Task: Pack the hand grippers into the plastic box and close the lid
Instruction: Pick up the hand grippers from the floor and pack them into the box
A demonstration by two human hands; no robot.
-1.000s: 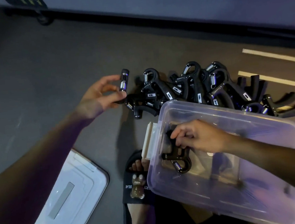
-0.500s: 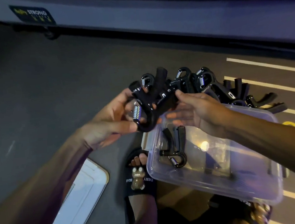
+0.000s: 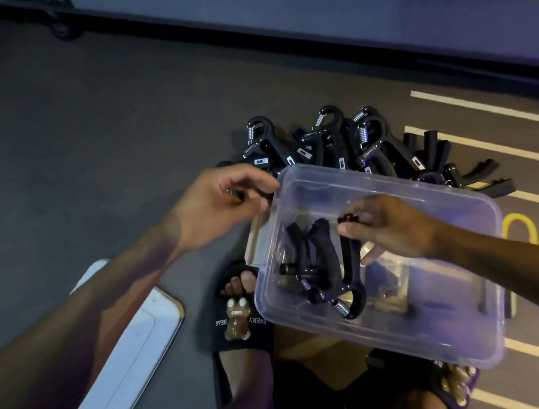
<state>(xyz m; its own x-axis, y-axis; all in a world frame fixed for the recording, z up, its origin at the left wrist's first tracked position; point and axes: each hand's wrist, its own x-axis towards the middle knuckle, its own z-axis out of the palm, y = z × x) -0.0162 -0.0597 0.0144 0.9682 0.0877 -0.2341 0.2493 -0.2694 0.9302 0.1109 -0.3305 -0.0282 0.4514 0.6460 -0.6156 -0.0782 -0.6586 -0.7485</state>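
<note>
The clear plastic box (image 3: 390, 182) sits tilted on a cardboard piece in front of me, with no lid on it. Two black hand grippers lie inside; one (image 3: 302, 263) rests free at the box's left. My right hand (image 3: 394, 229) reaches into the box and pinches the handle tip of the second hand gripper (image 3: 352, 275). My left hand (image 3: 219, 205) is just left of the box with fingers curled round a dark handle of another hand gripper (image 3: 262, 193), mostly hidden. A pile of hand grippers (image 3: 337, 139) lies on the floor behind the box.
The white lid (image 3: 128, 357) lies on the grey floor at lower left, partly under my left forearm. My foot in a black slipper (image 3: 239, 318) is beside the box. White painted floor lines (image 3: 481, 107) run at right. A wall base crosses the top.
My right hand took the gripper from my left hand and lowered it into the box beside the first one. My left hand moved back to the pile's near edge.
</note>
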